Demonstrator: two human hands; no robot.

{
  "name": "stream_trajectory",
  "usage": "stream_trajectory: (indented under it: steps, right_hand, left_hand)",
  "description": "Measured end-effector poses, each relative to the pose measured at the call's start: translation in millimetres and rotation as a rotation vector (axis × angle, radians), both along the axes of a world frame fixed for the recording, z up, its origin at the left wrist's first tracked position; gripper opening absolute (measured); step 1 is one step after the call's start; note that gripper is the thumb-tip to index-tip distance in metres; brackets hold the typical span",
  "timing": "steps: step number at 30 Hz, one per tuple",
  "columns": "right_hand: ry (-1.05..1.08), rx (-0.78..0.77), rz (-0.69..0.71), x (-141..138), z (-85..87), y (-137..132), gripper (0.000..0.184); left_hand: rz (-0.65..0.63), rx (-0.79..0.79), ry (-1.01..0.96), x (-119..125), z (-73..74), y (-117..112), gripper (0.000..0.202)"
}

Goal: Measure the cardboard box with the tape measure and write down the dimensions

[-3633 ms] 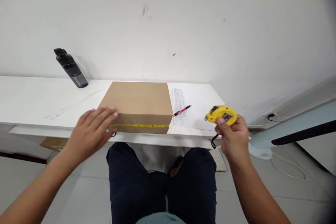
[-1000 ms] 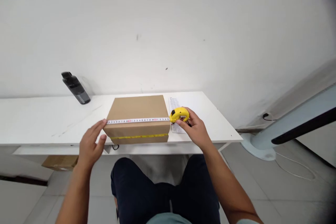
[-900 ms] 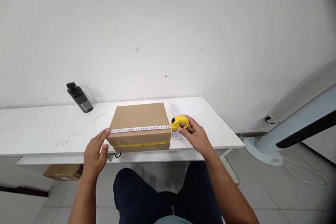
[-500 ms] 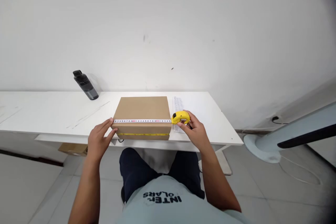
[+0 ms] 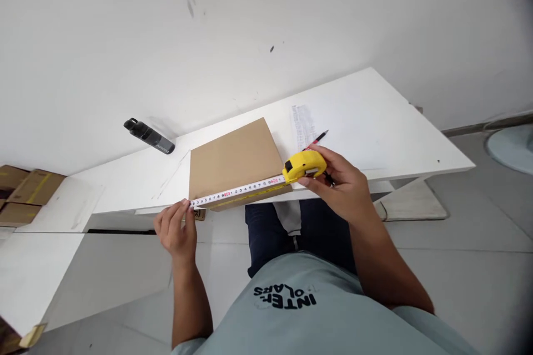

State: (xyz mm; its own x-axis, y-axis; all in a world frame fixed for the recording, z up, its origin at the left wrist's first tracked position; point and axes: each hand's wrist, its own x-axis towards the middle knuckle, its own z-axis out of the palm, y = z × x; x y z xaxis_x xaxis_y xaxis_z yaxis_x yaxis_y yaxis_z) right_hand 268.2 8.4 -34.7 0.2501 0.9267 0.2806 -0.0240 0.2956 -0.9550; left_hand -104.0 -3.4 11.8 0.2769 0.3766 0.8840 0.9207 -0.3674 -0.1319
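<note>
A closed brown cardboard box (image 5: 233, 158) lies on the white table at its front edge, with a strip of yellow tape on its front side. Along the box's front top edge runs the extended white blade (image 5: 241, 190) of a tape measure. My left hand (image 5: 179, 236) pinches the blade's end by the box's front left corner. Wrapped around the yellow tape measure case (image 5: 303, 166) is my right hand (image 5: 347, 188), at the box's front right corner. I cannot tell whether the blade touches the cardboard.
Right of the box lie a written sheet of paper (image 5: 300, 122) and a pen (image 5: 321, 137), partly behind the tape measure. A black bottle (image 5: 150, 136) is at the back left by the wall. Several cardboard boxes (image 5: 31, 187) are at the far left.
The view has turned, so table and box appear tilted. Less blade shows between my hands. My left fingers have gone from the box's left edge to a pinch on the blade's end.
</note>
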Motion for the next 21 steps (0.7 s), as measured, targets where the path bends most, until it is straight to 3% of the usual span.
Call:
stream_trajectory:
  steps: [4, 8, 11, 14, 16, 18, 21]
  right_hand:
    - [-0.030, 0.076, 0.078, -14, 1.7, -20, 0.061]
    - [-0.024, 0.236, 0.201, -28, 5.4, -35, 0.061]
    - [0.084, 0.118, 0.229, -30, -0.1, -38, 0.060]
    - [0.216, -0.102, 0.343, -21, -9.3, -36, 0.069]
    - [0.299, -0.205, 0.433, -13, -16.2, -35, 0.086]
    - [0.338, -0.289, 0.503, -8, -25.5, -34, 0.104]
    - [0.350, -0.395, 0.546, -9, -46.5, -31, 0.121]
  left_hand:
    - [-0.179, -0.078, 0.096, 59, 6.0, -21, 0.023]
    - [-0.390, -0.271, 0.073, 116, 3.2, -26, 0.016]
    - [-0.436, -0.353, 0.018, 133, -0.3, -20, 0.014]
    - [-0.492, -0.415, 0.082, 128, -5.8, -14, 0.026]
    - [-0.449, -0.400, 0.128, 115, -12.4, -12, 0.035]
    - [-0.271, -0.337, 0.061, 94, -22.3, -10, 0.044]
    - [0.049, -0.290, -0.337, 56, -44.8, -3, 0.066]
